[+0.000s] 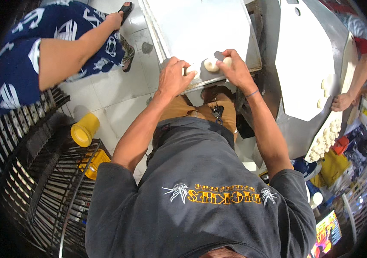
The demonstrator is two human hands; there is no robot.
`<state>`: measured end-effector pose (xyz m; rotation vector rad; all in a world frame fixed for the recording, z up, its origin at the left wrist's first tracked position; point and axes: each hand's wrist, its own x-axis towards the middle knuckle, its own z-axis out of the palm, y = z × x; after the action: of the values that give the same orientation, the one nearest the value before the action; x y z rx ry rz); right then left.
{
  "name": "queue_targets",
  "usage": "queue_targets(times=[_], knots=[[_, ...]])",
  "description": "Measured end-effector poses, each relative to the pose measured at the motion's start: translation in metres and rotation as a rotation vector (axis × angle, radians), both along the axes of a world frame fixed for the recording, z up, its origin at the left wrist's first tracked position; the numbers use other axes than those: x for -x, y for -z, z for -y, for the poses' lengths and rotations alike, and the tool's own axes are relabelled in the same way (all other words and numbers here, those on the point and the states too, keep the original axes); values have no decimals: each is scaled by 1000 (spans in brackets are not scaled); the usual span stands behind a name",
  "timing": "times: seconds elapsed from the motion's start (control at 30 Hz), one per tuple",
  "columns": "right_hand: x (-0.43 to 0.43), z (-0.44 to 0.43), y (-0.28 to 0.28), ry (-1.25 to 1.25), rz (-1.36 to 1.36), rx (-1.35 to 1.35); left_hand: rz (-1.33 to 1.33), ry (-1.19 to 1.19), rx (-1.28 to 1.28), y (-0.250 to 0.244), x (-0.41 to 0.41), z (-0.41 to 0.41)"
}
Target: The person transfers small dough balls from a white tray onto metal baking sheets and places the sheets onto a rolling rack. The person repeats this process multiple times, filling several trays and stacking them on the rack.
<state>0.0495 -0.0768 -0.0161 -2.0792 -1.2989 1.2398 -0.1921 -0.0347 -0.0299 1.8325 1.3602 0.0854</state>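
On the near end of a pale-lined metal baking tray [209,25] sit several round pieces of white dough. My left hand [174,79] has its thumb and fingers around a dough piece [192,70] near the tray's left corner, and more dough shows partly under the fingers. To the right, my right hand [237,71] holds another dough piece [227,61] between thumb and fingers, which cover part of it. Between the hands a dough round [211,64] with a dimpled top lies on the lining, close to my right thumb.
Right of the tray is a metal table [294,106] with a white sheet [304,64] and several dough pieces [322,102]. A co-worker's hand [342,102] rests by a board of shaped dough [327,140]. At left are another person's arm [73,58], a yellow container [85,129] and dark racks [51,183].
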Motion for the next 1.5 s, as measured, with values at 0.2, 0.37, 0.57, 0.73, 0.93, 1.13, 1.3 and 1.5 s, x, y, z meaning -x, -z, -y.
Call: queue_targets(times=[0.2, 0.37, 0.57, 0.73, 0.93, 1.13, 1.3, 1.5], knots=[[-51, 12, 11, 84, 80, -87, 255, -12, 57, -24, -51, -8], [-68, 15, 27, 109, 187, -185, 215, 298, 76, -6, -124, -26], [-80, 29, 52, 143, 284, -404, -11, 477, -238, 17, -139, -41], [-60, 48, 2, 190, 222, -612, 80, 452, -226, 22, -134, -45], [-177, 162, -115, 738, 347, -480, 550, 300, -538, -65, -253, -4], [-344, 234, -78, 794, 768, -187, 462, 568, -368, -86, -475, 63], [-342, 227, -85, 967, 271, -290, 437, 711, -366, -71, -553, 76], [-394, 221, -91, 1178, -39, -424, 805, 279, 518, -77, -585, 73]])
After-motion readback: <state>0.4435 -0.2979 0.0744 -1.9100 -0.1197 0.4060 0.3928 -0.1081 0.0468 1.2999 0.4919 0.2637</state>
